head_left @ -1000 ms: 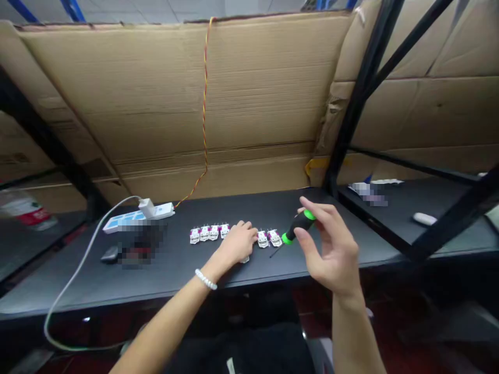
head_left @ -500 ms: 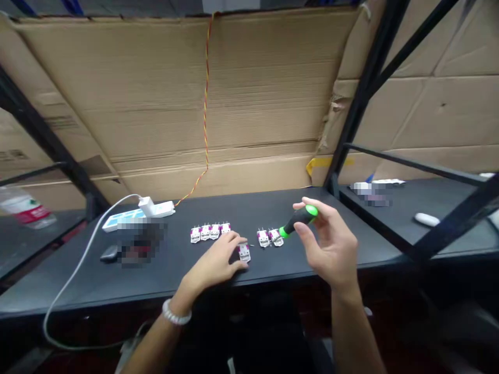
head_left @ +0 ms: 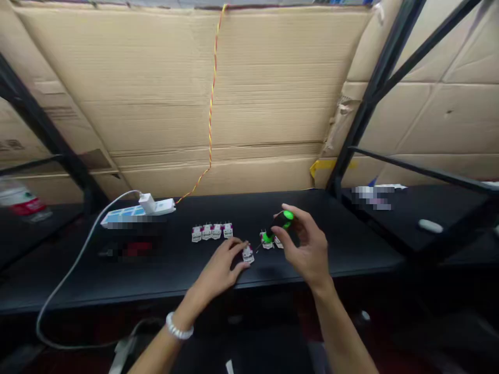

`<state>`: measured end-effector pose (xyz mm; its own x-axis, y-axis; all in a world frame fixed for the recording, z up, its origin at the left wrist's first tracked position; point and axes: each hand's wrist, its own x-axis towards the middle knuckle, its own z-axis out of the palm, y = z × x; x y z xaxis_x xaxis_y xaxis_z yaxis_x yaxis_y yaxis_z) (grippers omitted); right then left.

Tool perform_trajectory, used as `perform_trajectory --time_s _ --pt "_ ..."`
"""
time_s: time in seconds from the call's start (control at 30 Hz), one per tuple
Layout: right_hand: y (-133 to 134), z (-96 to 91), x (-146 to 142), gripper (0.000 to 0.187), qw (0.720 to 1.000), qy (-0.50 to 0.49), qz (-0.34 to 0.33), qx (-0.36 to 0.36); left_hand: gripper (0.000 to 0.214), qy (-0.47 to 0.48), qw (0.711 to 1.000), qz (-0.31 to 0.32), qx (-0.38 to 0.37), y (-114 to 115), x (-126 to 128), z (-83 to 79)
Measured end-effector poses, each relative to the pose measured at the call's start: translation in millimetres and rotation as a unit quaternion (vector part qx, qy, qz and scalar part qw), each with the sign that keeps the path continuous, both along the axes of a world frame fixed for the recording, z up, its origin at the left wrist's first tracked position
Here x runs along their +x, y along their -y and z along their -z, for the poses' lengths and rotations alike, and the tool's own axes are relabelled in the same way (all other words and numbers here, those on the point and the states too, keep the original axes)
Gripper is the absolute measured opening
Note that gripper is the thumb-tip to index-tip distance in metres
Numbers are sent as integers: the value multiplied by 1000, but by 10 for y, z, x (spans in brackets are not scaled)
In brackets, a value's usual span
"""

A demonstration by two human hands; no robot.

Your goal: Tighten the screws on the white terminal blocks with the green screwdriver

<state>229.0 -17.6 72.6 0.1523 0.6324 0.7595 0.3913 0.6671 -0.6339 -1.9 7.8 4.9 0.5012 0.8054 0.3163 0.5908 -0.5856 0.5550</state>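
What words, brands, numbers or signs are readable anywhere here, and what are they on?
None can be read for certain.
Bottle at the far left: pale marks on its red label, too blurred to read.
Left cardboard: a dark printed mark, too small and blurred to read.
Power strip: no legible lettering; part is pixelated.
White-and-purple parts: too small to tell whether they bear any text.

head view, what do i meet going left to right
Bottle → power strip → row of four small white parts → single white part at the left hand → screwdriver in the right hand → white oval object
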Motion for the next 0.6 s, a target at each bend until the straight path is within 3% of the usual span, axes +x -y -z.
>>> perform_trajectory --time_s 0.6 --pt "-60 139 -102 47 999 47 -11 -13 43 -10 1000 11 -7 40 19 32"
